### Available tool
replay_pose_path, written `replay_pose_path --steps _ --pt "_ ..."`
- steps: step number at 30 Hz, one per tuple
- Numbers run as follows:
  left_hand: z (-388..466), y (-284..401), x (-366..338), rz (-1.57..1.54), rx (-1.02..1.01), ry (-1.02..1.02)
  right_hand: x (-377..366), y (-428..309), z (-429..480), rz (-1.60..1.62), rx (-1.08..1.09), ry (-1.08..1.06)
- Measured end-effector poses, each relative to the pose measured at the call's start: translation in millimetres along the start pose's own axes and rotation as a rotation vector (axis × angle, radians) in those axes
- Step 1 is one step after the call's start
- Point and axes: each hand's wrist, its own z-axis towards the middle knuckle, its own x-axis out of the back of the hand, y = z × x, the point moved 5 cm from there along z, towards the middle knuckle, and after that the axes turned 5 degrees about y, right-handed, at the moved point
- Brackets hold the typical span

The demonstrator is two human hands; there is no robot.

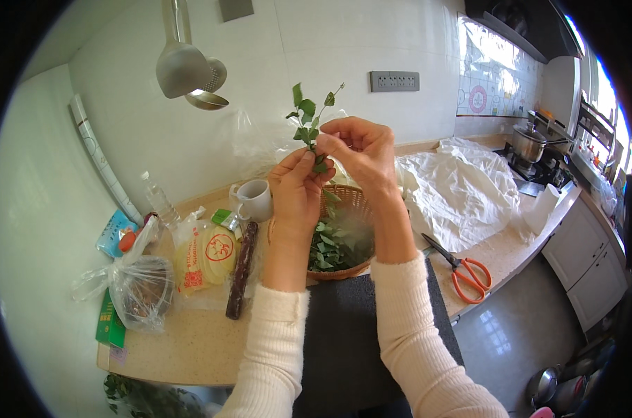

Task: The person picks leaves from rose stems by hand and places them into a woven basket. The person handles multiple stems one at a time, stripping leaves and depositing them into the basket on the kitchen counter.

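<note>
My left hand [300,180] grips the lower part of a leafy green sprig [307,109], which stands upright above the counter. Close against it, my right hand [360,149] has its thumb and forefinger pinched at the sprig's stem; whether a leaf is between them is hidden. Below both hands sits a woven wicker basket [353,194] with loose green leaves [330,248] in it. A few leaves hang down from under my left hand towards the basket. My forearms cover parts of the basket's two sides.
Orange-handled scissors [465,277] lie at the right, near a crumpled white cloth [452,193]. Left of the basket are white mugs [255,201], a dark long root [241,271] and plastic bags [140,292]. A lidded pot [528,143] stands on the gas stove. Ladles [182,70] hang on the wall.
</note>
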Motion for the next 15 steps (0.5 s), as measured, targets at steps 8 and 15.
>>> replay_pose_path --steps 8,15 --pt "-1.9 -1.7 -6.6 0.248 -0.165 0.0 -10.6 9.3 -3.8 -0.153 0.003 0.08" --pt "2.3 0.1 9.7 0.125 0.035 0.183 12.1 10.4 3.5 -0.07 -0.059 0.026"
